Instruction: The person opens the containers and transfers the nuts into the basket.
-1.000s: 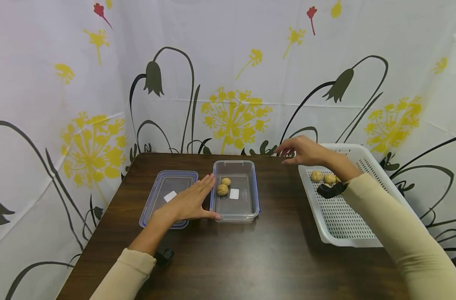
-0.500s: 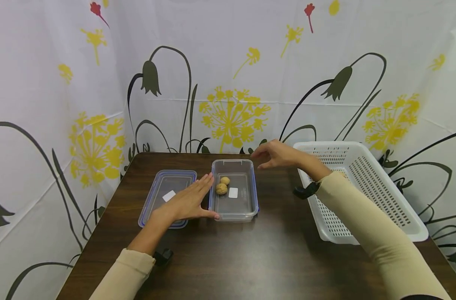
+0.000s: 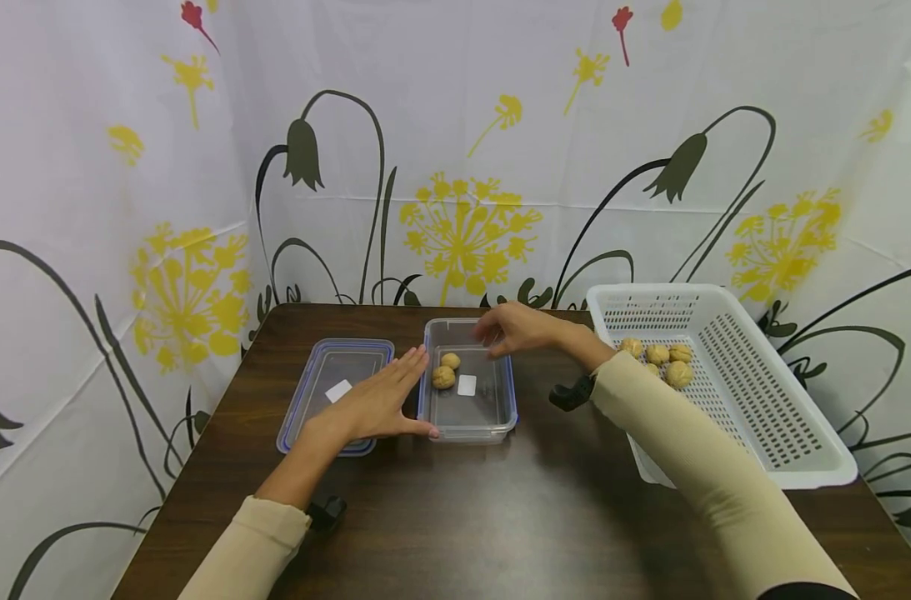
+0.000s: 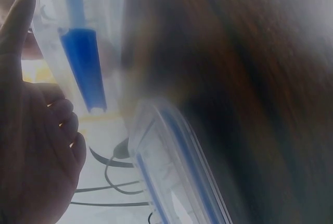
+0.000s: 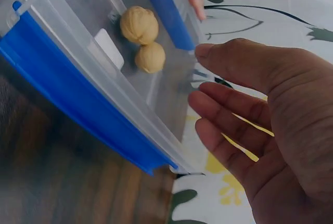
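Note:
A clear plastic food container (image 3: 476, 417) with blue side clips stands on the table, two walnuts (image 3: 443, 378) inside at its left. My left hand (image 3: 371, 405) lies along the container's left side, fingers straight and thumb at the near corner; in the left wrist view that hand (image 4: 39, 146) is beside a blue clip (image 4: 83, 67). Above the container's far right part is my right hand (image 3: 521, 327). In the right wrist view its fingers (image 5: 229, 101) are loosely bent and apart from the thumb, and no walnut shows between them.
A white perforated basket (image 3: 803, 404) at the right holds several walnuts (image 3: 678, 374). The container's lid (image 3: 326, 379), blue-edged, lies left of the container, partly under my left hand. Behind the table (image 3: 455, 517) hangs a flower-print curtain (image 3: 455, 125).
My right hand has moved left, from beside the basket to above the container. The basket's walnuts, which my arm had covered, show again. The left hand and container have stayed put.

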Demonstrator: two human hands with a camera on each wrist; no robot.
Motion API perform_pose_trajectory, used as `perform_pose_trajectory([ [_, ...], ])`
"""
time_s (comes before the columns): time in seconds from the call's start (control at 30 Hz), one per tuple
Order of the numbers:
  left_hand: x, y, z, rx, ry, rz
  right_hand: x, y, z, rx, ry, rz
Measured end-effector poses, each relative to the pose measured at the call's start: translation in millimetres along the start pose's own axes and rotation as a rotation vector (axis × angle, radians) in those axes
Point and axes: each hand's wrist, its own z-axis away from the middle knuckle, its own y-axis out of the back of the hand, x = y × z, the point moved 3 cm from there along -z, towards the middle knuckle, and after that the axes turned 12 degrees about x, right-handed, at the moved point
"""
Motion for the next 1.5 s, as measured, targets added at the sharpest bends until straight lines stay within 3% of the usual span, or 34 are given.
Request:
perform_pose_trajectory([
  [0.57,1.0,-2.8,0.1,0.007,-0.001,-0.003,1.4,-52.7,-17.2,-0.044,-0.061,0.041],
  [0.77,2.2,-2.0,0.5,0.010,0.009,0.007,-0.3,-62.8,-20.5,-0.045,-0.040,-0.007],
  [0.97,1.0,-3.6,0.1,0.011,0.006,0.009,-3.2,-71.1,-23.4,-0.026,-0.010,0.031],
  [1.3,1.7,-3.2,-0.7,0.002,-0.009,-0.003,-6.7,-86.3,-28.1,-0.030,-0.070,0.051],
  [1.5,2.2,-2.8,-0.4,0.006,-0.006,0.009,-8.6,-89.9,-29.5,-0.016,-0.056,0.087],
])
